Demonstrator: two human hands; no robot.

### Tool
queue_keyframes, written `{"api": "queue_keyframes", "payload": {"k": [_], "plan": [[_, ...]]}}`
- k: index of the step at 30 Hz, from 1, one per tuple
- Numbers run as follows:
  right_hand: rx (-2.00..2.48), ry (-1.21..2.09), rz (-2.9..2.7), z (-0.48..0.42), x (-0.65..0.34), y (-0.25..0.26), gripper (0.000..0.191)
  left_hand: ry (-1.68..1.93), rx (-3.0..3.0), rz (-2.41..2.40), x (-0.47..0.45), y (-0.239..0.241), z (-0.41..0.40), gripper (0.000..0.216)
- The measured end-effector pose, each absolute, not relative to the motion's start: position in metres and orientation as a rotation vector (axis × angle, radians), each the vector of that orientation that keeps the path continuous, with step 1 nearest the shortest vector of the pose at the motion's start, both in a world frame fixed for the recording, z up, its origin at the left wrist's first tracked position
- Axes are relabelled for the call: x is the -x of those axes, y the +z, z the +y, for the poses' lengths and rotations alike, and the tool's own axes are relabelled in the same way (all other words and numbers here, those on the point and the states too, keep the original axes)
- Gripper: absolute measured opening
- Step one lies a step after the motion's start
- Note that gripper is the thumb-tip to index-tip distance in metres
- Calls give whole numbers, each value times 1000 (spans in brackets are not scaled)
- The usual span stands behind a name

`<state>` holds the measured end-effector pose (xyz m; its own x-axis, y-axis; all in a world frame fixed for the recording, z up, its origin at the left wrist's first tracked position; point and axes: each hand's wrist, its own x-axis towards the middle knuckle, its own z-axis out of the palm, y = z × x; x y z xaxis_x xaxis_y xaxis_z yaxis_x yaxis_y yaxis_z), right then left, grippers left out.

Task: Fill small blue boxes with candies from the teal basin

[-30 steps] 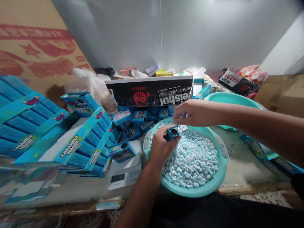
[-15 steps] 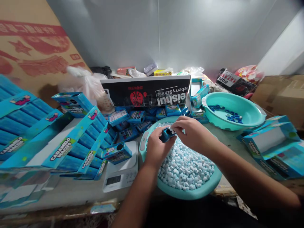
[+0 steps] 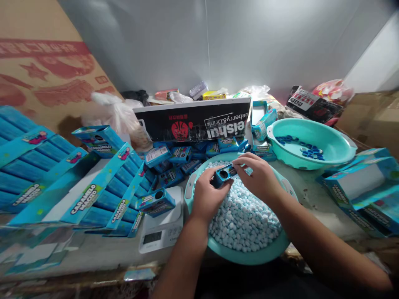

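Over the near basin, my left hand (image 3: 209, 190) is closed around a small blue candy box (image 3: 223, 174) with a dark round hole in its top. The fingertips of my right hand (image 3: 256, 171) are pinched at the right end of that box, touching it; whether they hold a candy is too small to tell. Below both hands, a turquoise basin (image 3: 249, 258) is heaped with pale blue and white candies (image 3: 246, 226). To the left, another blue box (image 3: 156, 202) lies on a white digital scale (image 3: 168, 232).
Display cartons (image 3: 90, 195) packed with blue boxes fill the left. Behind the basin lie loose candy boxes (image 3: 181, 154) and a black printed carton (image 3: 193, 124). At right stand a second turquoise basin (image 3: 336, 145) holding small blue pieces and blue cartons (image 3: 358, 187).
The box in my left hand has turned so its round hole shows. My right fingers have shifted from over the hole to the box's right end. The view has moved slightly.
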<state>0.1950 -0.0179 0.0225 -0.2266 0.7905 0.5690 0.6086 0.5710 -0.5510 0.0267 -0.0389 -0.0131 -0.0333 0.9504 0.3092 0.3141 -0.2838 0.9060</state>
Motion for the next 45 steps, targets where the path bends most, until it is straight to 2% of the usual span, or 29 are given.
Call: {"api": "queue_keyframes", "payload": {"k": [6,12,18,28,33,39,42,45], "plan": [[1089,164,-2023,-22,-184,23,21,1324,-1638,1329,-26,-12,-40,38],[1091,377,-2029,-28,-168,35,22,1323,-1614,1343,-27,-12,-41,32],[1129,586,-1756,-26,-166,30,8,1308,-1607,1315,-27,-13,-41,37],[826,314,-1804,-26,-176,18,7,1326,-1592,1292,-30,-10,-41,38],[946,242,-1867,-23,-189,12,20,1327,-1627,1288,-28,-10,-44,44],[1177,590,-1937,-21,-196,2,50,1332,-1728,1267,-28,-18,-43,44],[1138,643,-2000,-22,-195,-4,62,1334,-1810,1301,-27,-18,-44,59],[1210,702,-1926,-20,-193,-8,62,1301,-1942,1357,-8,-5,-56,69]]}}
